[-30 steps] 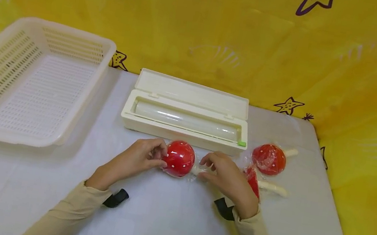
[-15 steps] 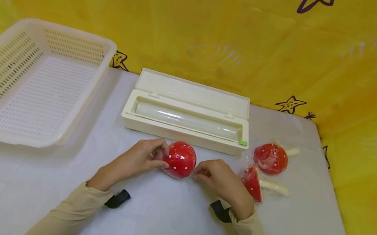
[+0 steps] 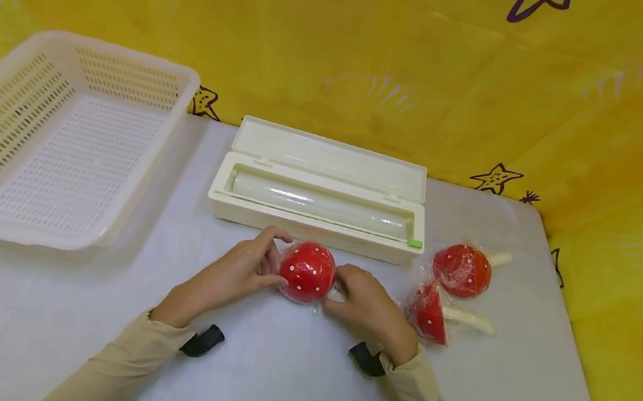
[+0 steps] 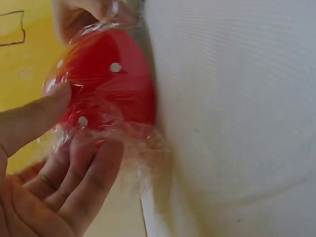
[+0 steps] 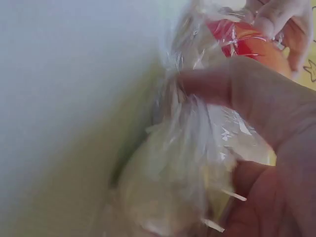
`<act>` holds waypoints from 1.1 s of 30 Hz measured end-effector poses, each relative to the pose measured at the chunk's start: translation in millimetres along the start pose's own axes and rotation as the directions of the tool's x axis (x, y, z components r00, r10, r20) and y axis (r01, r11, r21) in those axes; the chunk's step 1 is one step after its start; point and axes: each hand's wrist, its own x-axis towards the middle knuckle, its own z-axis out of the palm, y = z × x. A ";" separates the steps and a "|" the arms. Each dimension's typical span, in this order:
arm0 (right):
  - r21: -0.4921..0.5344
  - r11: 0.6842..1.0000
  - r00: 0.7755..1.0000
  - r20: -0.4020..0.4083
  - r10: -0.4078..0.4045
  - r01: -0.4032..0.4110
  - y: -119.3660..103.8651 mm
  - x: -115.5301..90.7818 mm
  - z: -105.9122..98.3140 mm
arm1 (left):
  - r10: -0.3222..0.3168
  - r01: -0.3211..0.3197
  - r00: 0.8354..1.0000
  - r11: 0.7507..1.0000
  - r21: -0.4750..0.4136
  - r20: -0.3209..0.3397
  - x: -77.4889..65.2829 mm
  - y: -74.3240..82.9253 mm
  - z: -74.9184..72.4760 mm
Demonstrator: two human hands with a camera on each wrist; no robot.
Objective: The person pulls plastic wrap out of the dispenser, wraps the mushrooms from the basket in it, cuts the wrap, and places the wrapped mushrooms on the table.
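A toy mushroom (image 3: 307, 271) with a white-dotted red cap is wrapped in clear cling film, its pale stem pointing right. My left hand (image 3: 235, 278) holds the cap from the left; in the left wrist view the thumb lies on the dome and the fingers (image 4: 96, 173) curl under the film. My right hand (image 3: 366, 307) pinches the gathered film around the stem (image 5: 158, 182), thumb and fingers on either side in the right wrist view. Part of the stem is hidden behind that hand in the head view.
Just behind stands a cream cling film box (image 3: 316, 234), lid up, with a film roll (image 3: 321, 205) inside and a green slider at its right end. Two more wrapped mushrooms, one upper (image 3: 461, 271) and one lower (image 3: 428, 315), lie at right. A white plastic basket (image 3: 133, 197) stands at left.
My right hand has come in leftward and closed around the film at the stem. The left hand has stayed on the cap, its fingers shifting slightly.
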 end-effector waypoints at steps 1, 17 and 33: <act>0.014 1.000 1.000 -0.010 -0.003 0.004 -0.7 0.0 0.4 | 0.013 -0.013 1.000 1.000 -0.003 0.022 -0.1 0.3 -1.3; 0.063 0.986 0.983 -0.113 -0.144 0.152 2.3 -1.0 -2.3 | -0.066 0.071 0.997 0.954 -0.292 0.025 -1.2 -1.7 -9.7; 0.006 0.973 0.972 -0.042 -0.232 0.232 -7.8 -2.5 -0.8 | -0.093 0.249 0.947 0.819 -0.517 0.307 -3.2 -9.6 -3.4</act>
